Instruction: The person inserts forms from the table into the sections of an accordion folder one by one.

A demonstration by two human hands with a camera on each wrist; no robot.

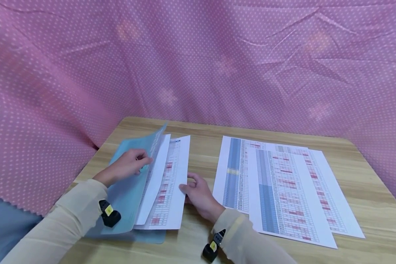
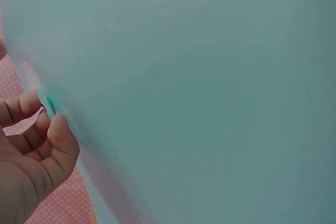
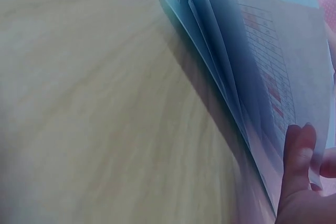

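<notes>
Left hand (image 1: 132, 165) pinches the raised front flap of the blue folder (image 1: 127, 190), fingers curled on its free edge; the left wrist view shows thumb and fingertips (image 2: 50, 121) nipping that edge. Right hand (image 1: 198, 194) grips the right edge of the printed sheets (image 1: 166, 183) lying in the folder, thumb on top, fingers curled under. Folder sits at the left of the tabletop (image 1: 201, 139), apart from the loose printed pages (image 1: 283, 187) spread at the right. Judgement: to seat the sheets well, hold the flap high and steady, and slide the sheets leftward toward the fold, keeping edges square so no corner catches. Long axis of folder and sheets runs near-to-far, tilted slightly right at the far end; opening faces right.
</notes>
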